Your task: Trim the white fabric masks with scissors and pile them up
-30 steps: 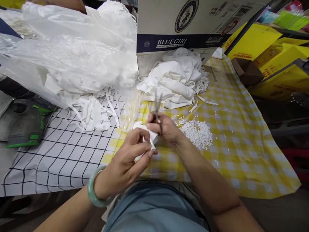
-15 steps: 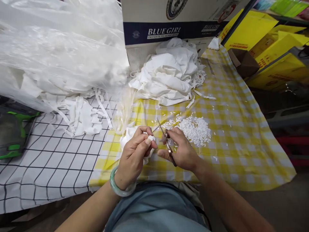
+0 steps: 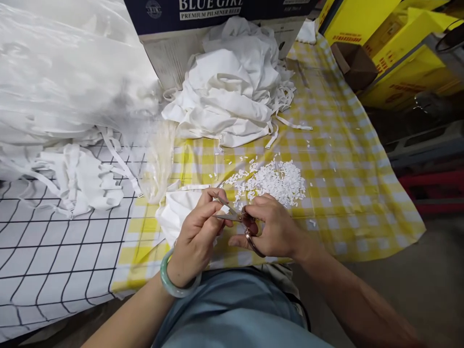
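My left hand point(image 3: 203, 227), with a green bangle on its wrist, pinches the end of a white strap. The strap appears to belong to the white cloth piece point(image 3: 177, 210) lying beside and under that hand. In my right hand point(image 3: 273, 227) is a pair of scissors point(image 3: 235, 215), thumb and fingers in the bronze-coloured handles. The blades are spread and lie right at the left fingertips, around the small white end there. Just beyond my hands is a heap of small white snippets point(image 3: 282, 181) on the yellow checked tablecloth point(image 3: 348, 208).
A large pile of white cloth pieces with straps point(image 3: 232, 96) rests against a beer carton point(image 3: 166, 58). Clear plastic bags point(image 3: 65, 63) and more strapped white cloth point(image 3: 83, 183) are on the left. Yellow boxes point(image 3: 398, 77) and a brown open box point(image 3: 353, 65) stand at the right.
The scissors have swung left, from pointing up and away to lying across the left fingertips with blades parted. The camera view has shifted, so the table items sit higher and further left.
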Demonstrator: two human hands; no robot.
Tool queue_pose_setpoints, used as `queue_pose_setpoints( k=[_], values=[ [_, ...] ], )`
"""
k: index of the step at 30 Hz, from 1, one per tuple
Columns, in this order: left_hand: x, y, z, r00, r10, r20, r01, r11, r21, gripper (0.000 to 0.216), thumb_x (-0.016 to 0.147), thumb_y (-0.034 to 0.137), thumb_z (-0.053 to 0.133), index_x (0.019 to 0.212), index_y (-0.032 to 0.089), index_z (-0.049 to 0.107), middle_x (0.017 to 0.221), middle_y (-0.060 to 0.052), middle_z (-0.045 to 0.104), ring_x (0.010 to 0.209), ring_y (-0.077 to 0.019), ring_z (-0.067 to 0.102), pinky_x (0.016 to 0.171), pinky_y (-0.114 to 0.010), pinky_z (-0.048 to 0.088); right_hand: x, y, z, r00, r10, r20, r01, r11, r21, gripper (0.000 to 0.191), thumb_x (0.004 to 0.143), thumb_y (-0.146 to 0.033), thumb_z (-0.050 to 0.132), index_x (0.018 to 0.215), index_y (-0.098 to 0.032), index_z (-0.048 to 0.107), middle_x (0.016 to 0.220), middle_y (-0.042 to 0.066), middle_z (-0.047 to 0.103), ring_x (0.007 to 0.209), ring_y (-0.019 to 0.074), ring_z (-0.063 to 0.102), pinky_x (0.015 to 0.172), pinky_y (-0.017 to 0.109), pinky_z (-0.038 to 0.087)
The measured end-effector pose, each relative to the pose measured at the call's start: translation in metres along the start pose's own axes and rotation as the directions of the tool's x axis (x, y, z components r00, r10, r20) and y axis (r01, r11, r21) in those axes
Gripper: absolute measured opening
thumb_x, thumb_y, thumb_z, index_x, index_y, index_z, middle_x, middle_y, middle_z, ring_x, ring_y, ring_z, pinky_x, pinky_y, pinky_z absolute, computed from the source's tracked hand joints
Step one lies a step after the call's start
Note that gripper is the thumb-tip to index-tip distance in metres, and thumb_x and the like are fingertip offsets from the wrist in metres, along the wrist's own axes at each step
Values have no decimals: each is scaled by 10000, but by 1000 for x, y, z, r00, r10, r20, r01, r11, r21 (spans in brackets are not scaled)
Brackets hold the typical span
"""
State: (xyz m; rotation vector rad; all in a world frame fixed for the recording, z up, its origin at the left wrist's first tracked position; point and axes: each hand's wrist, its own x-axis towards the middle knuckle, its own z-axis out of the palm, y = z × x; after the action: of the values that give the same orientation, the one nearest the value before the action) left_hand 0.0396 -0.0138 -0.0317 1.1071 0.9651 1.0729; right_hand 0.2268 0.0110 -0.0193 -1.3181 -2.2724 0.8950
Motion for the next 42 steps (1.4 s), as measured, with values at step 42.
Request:
queue_pose_setpoints(
  k=[42],
  values=[
    [-9,29,-10,943,-137,303,65,969,237,379,971,312,431,654,170,582,897,-98,553,838,-205,533,743,-325,450,-32,35,-3,915,377,-141,-282,851,443,328,736,-503,768,665,-204,654,667,13,636,642,179,575,613,307,431]
  ],
)
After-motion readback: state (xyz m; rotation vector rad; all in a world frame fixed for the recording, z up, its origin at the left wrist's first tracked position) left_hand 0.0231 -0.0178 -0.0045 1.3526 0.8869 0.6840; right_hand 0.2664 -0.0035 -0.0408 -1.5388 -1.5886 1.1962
